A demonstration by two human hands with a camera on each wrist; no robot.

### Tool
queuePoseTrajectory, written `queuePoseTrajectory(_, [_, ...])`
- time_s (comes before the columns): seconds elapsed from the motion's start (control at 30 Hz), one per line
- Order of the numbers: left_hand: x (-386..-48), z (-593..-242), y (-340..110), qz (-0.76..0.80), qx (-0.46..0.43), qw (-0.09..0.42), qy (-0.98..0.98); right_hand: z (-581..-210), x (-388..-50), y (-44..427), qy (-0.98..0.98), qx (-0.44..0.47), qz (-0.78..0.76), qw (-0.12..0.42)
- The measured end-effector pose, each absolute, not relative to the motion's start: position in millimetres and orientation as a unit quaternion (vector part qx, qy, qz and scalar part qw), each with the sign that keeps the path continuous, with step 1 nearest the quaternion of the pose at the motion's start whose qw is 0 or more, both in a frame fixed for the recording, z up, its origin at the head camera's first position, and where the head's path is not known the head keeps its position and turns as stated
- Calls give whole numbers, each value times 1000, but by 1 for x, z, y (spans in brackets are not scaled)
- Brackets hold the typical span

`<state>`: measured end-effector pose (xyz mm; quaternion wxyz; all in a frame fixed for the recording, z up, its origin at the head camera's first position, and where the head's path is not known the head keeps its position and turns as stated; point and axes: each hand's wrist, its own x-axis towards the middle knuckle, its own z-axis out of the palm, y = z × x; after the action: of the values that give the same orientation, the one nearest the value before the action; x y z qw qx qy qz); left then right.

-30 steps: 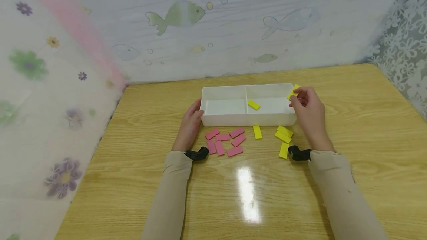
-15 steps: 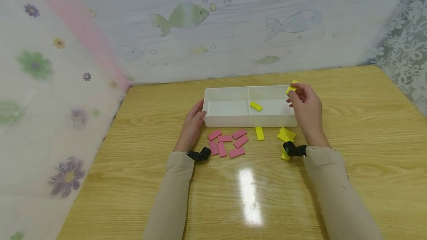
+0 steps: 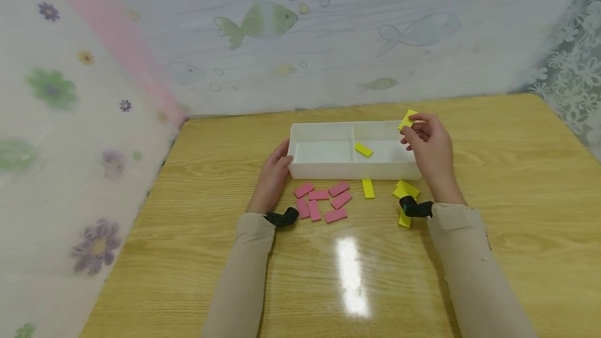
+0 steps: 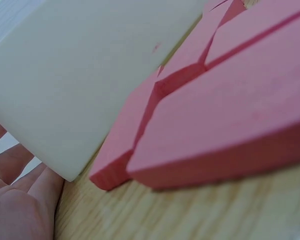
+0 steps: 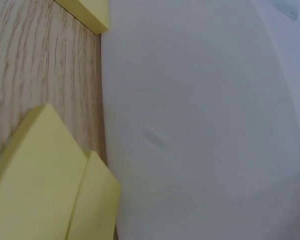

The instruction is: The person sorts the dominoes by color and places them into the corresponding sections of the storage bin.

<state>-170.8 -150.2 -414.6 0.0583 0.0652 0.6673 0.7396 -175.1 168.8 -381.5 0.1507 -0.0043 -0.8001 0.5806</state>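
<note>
A long white two-compartment box [image 3: 319, 171] stands on the table. At its left end my left hand [image 3: 269, 179] rests against the side, the thumb near the front corner; in the left wrist view its fingers [image 4: 12, 162] look fairly straight along the end wall. My right hand [image 3: 434, 155] pinches a yellow rectangular block [image 3: 407, 119] between thumb and fingers, raised over the right end of the box. Another yellow block [image 3: 363, 150] lies in the right compartment beside the divider [image 3: 353, 142]. The right wrist view barely catches my fingertips behind the box wall [image 5: 200, 120].
Several pink blocks [image 3: 335, 216] lie loosely grouped before the box's left half. Yellow blocks [image 3: 368, 189] lie before the right half, some partly under my right wrist camera [image 3: 415, 207]. A patterned wall covering [image 3: 324, 67] rises behind the wooden table [image 3: 357, 275].
My right hand has shifted slightly left and upward with the yellow block, which now shows more of its face. The left hand stays at the box's end. The head view has shifted slightly.
</note>
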Motion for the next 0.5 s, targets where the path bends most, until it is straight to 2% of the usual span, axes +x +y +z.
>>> queuePoseTrajectory(0.23, [-179,-424,-153,745,61,50,662,-377,-180,167,-831,9,543,118])
queuePoseTrajectory(0.5, [-183,-433,-154,754,55,50,652,-375,-184,163,-872,36,475,115])
